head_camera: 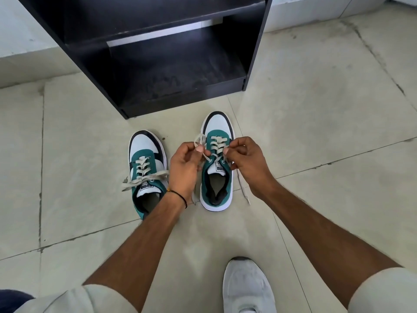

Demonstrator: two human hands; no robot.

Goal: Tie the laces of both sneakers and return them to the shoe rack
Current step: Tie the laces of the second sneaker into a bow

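Observation:
Two green, white and black sneakers stand side by side on the tiled floor, toes toward the rack. The left sneaker (146, 168) has its pale laces tied in a bow. Over the right sneaker (216, 177) both hands work the laces. My left hand (187, 166) pinches a lace loop (199, 140) beside the tongue. My right hand (247, 159) pinches the other lace strand, whose loose end (244, 193) trails on the floor at the right.
A black shoe rack (171, 64) stands just beyond the sneakers, its lower shelf bare and dusty. My own white shoe (248, 288) rests on the floor near the bottom edge. Pale walls rise behind the rack.

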